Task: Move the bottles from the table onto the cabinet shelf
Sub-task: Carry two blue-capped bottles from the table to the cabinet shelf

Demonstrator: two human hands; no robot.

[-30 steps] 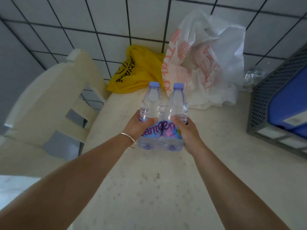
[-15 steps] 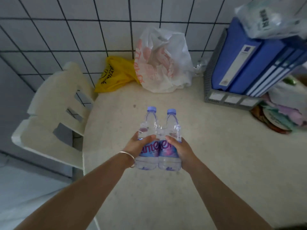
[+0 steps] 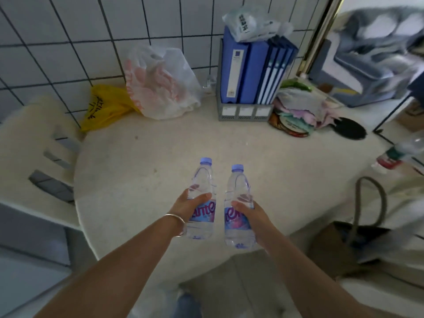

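Above the round table (image 3: 142, 180), near its front edge, I log both bottles as lifted: left hand (image 3: 187, 206) wraps the left bottle (image 3: 202, 198), right hand (image 3: 251, 215) wraps the right bottle (image 3: 238, 207), upright, slightly apart. Carry and placement remain, I judge. Cabinet shelf is out of frame; another bottle (image 3: 400, 152) at far right is blurred.
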